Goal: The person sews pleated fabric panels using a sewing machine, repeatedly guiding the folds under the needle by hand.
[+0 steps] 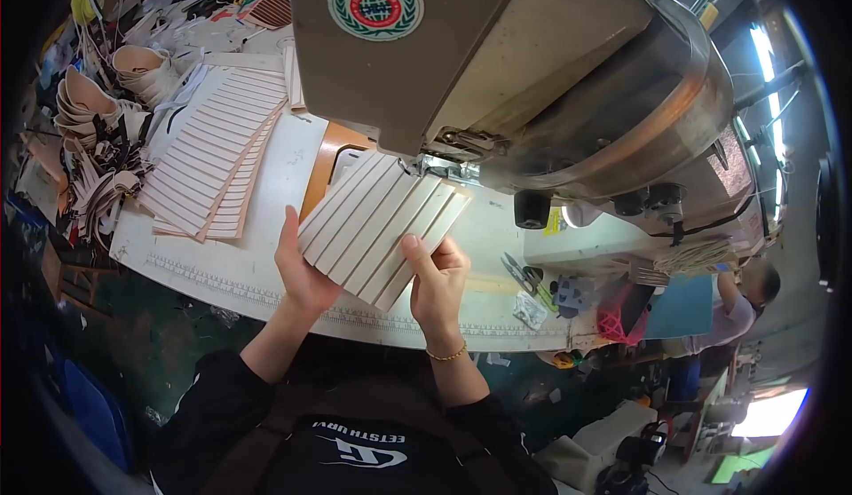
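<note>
A cream-white ribbed panel [377, 224], crossed by dark parallel lines, is tilted between my two hands. My left hand [306, 269] grips its left edge, thumb along the side and the fingers partly hidden beneath. On the lower right, my right hand [437, 280] pinches the panel with the thumb on top and fingers behind. The far edge of the panel lies under the head of a sewing machine [399, 78], near the needle area. Whether the needle touches it, I cannot tell.
A stack of similar ribbed panels [213, 153] lies on the white table [293, 153] to the left, beside bundled curved pieces [84, 104]. Scissors [517, 271] and a pink basket [614, 313] are at the right. Another person [732, 308] sits farther right.
</note>
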A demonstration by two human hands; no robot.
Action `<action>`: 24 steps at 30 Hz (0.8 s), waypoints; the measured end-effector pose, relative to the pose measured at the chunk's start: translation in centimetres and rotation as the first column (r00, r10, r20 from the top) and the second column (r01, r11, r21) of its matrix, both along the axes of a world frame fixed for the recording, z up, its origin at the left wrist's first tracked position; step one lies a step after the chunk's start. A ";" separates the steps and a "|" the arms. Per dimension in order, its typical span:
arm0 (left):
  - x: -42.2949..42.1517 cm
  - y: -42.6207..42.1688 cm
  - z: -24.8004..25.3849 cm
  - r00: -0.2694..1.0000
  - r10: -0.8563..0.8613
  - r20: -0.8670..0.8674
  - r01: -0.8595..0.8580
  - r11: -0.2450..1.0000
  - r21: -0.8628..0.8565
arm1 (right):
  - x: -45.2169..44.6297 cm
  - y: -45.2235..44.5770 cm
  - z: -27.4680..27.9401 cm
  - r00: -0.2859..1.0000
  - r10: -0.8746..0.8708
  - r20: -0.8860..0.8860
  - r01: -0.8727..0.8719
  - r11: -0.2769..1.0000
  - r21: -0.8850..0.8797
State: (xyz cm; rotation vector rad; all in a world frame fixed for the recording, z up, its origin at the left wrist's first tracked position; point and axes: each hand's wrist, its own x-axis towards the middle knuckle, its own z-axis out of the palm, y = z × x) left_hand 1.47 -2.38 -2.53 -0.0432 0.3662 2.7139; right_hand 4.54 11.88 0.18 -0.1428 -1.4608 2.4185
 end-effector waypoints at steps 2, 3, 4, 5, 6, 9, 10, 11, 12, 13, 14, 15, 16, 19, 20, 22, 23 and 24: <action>-0.6 -0.8 -1.1 0.999 0.007 -0.040 -0.014 0.986 -0.165 | -0.1 0.3 -0.3 1.000 -0.021 -0.018 0.022 0.998 0.061; -1.0 -1.0 -1.6 0.998 0.009 -0.062 -0.025 0.968 -0.248 | -0.2 0.4 -0.4 0.999 -0.031 -0.029 0.033 0.995 0.089; -1.3 -1.1 -1.9 0.996 0.011 -0.084 -0.038 0.943 -0.330 | -0.3 0.4 -0.5 0.998 -0.039 -0.039 0.043 0.992 0.115; -0.4 -1.1 -2.5 0.978 0.056 -0.203 -0.130 0.918 -0.376 | -0.3 0.7 -0.6 0.998 -0.040 -0.040 0.045 0.993 0.113; 0.9 -1.0 -3.0 0.943 0.092 -0.319 -0.225 0.884 -0.409 | -0.1 1.4 -0.7 0.999 -0.042 -0.019 0.044 0.994 0.103; 3.3 0.0 -0.9 0.809 0.147 -0.570 -0.496 0.691 -0.526 | 0.9 3.3 -0.8 0.998 -0.042 0.053 0.038 0.997 0.069; 3.3 -0.2 -0.8 0.810 0.148 -0.568 -0.497 0.689 -0.528 | 1.2 3.4 -0.9 0.998 -0.039 0.056 0.035 0.997 0.067; 3.1 -0.3 -0.6 0.794 0.131 -0.593 -0.517 0.660 -0.546 | 1.6 3.6 -0.9 0.998 -0.029 0.062 0.025 0.997 0.073; 2.9 -0.4 -0.5 0.779 0.112 -0.617 -0.535 0.632 -0.561 | 2.1 3.7 -0.9 0.997 -0.022 0.070 0.016 0.997 0.079; 2.8 -0.4 -0.5 0.765 0.089 -0.638 -0.551 0.604 -0.576 | 2.6 3.9 -0.8 0.997 -0.017 0.079 0.011 0.996 0.086; 2.7 -0.4 -0.3 0.751 0.064 -0.657 -0.565 0.577 -0.590 | 2.9 4.0 -0.8 0.996 -0.015 0.089 0.007 0.996 0.092; 2.6 -0.3 -0.1 0.754 0.061 -0.654 -0.560 0.580 -0.591 | 3.2 4.0 -0.6 0.996 -0.020 0.092 0.011 0.996 0.092; 2.4 -0.2 0.3 0.789 0.065 -0.611 -0.516 0.610 -0.601 | 3.4 3.9 -0.3 0.994 -0.020 0.107 0.012 0.997 0.070; 1.3 0.1 1.2 0.876 0.068 -0.477 -0.386 0.693 -0.609 | 3.5 3.6 0.4 0.990 -0.014 0.143 0.014 1.000 0.002; 0.9 0.1 1.3 0.876 0.068 -0.478 -0.386 0.693 -0.609 | 3.5 3.7 0.4 0.990 -0.015 0.142 0.015 1.000 0.001; -0.1 0.4 1.2 0.818 0.078 -0.569 -0.499 0.587 -0.637 | 3.2 3.8 0.4 0.992 -0.038 0.124 0.037 0.999 0.009; -0.5 0.5 1.1 0.787 0.078 -0.612 -0.553 0.530 -0.643 | 3.0 3.9 0.4 0.992 -0.048 0.116 0.047 0.999 0.013; -0.9 0.6 1.1 0.753 0.075 -0.654 -0.605 0.471 -0.643 | 2.8 4.0 0.5 0.992 -0.059 0.108 0.058 0.998 0.017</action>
